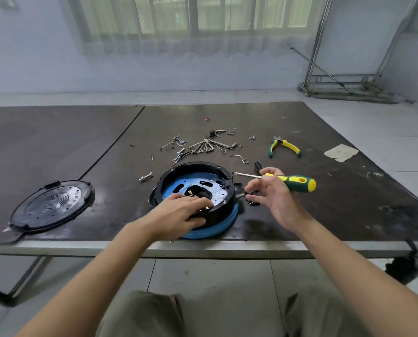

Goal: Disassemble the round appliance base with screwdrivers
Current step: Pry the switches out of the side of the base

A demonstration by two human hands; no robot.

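Base point(198, 169) sits at the near edge of the desk point(324, 215), centre, right before me. It is a round black shell, open on top. Inside is a blue plate with slots, holes and thin wires, and a blue rim shows beneath on the near side. My left fingers point(198, 203) lie flat over its near rim, pressing, not curled. My right fingers point(256, 184), loosely spread, pinch a screwdriver point(293, 182) above the desk just right of the base, tip pointing left. Black cover point(52, 205) lies well left. Screws and hex keys point(203, 145) are scattered behind, with pliers point(284, 147) to their right.
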